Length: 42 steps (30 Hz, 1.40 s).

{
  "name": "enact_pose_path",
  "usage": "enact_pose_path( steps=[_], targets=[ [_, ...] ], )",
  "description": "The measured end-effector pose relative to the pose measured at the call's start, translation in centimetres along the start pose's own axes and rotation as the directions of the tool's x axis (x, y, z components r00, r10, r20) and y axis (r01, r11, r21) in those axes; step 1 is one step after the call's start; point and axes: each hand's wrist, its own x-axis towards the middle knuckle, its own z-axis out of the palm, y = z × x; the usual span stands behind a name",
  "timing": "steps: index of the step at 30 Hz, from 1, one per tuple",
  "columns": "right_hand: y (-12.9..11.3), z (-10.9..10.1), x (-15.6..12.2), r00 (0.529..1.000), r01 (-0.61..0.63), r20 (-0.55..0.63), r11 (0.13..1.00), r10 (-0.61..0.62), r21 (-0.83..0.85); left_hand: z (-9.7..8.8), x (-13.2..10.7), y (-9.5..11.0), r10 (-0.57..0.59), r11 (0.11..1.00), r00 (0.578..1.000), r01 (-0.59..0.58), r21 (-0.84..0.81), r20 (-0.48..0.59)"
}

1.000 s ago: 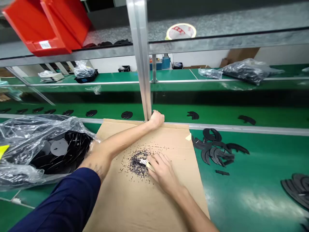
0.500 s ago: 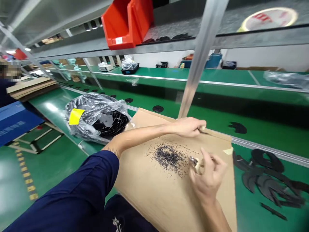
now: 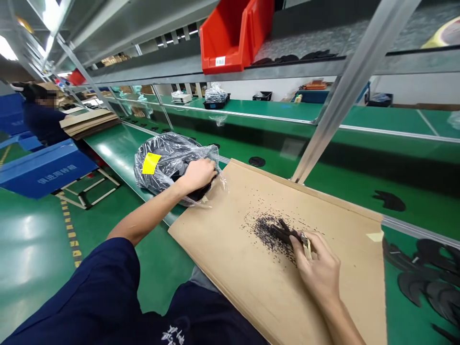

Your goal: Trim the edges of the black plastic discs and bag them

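My left hand is in the mouth of a clear plastic bag with dark parts inside. Its fingers curl downward, and their tips are hidden, so what they grip does not show. Between the thumb and fingers of my right hand is a black flat piece with prong-like ends. A small pale object with a shiny metal end is also in that hand; its kind is unclear. Beneath the piece lies a scatter of tiny black bits on a cardboard sheet.
Black curved pieces lie on the green bench at right. A slanted metal post rises behind the cardboard. Overhead, a red bin sits on the shelf edge. Stacked cardboard, a blue box and another person are at left.
My left hand has gone from the cardboard's far edge leftward into the bag. A black piece now shows in my right hand over the bits. The view has turned left.
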Motion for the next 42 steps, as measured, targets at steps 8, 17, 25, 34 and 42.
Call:
enact_pose_path(
  steps=[8,17,25,34,42],
  targets=[
    [0.0,0.2,-0.1,0.997,-0.083,0.007,0.996,0.083,-0.021,1.9,1.2,-4.2,-0.207,0.978,0.975,0.204,-0.041,-0.086],
    [-0.1,0.5,-0.4,0.904,-0.426,0.042,0.886,0.426,0.185,0.0,-0.5,-6.9,-0.237,0.899,0.940,0.116,-0.422,-0.246],
    [-1.8,0.6,-0.4,0.611,-0.754,0.257,0.452,0.749,0.477,3.5,-3.0,5.1,0.115,0.094,0.974,-0.207,-0.974,-0.196],
    [-1.5,0.7,-1.3,0.520,-0.806,0.291,0.350,0.803,0.476,9.4,-3.2,14.3,0.342,0.062,0.920,-0.224,-0.973,-0.190],
    [-1.7,1.0,-1.3,0.550,-0.820,0.345,0.415,0.760,0.393,11.3,-4.0,14.5,0.360,0.442,0.792,-0.611,-0.657,-0.494]
  ],
)
